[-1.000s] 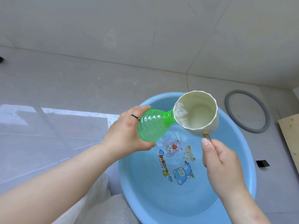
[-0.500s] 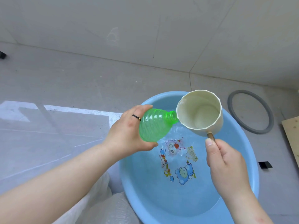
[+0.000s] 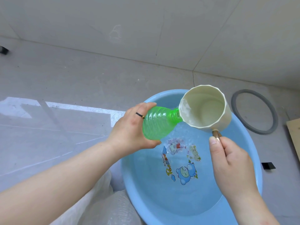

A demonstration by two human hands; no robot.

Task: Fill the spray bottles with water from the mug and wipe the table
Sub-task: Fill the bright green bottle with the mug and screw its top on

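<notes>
Filling underway: left hand (image 3: 129, 133) grips green bottle (image 3: 155, 122), right hand (image 3: 230, 161) tips nearly drained mug (image 3: 204, 106) at its neck; wiping remains.

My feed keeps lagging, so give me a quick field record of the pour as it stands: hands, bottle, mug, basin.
left hand: grip around the base of the bottle
right hand: grip on the mug handle
bottle: green, ribbed, tilted, open neck at the mug's rim
mug: cream, tipped toward the bottle, water at its lip
basin: blue, directly beneath, holds water, cartoon print on the bottom
spill: surface disturbed under the bottle neck
floor: grey ring beyond the basin
</notes>
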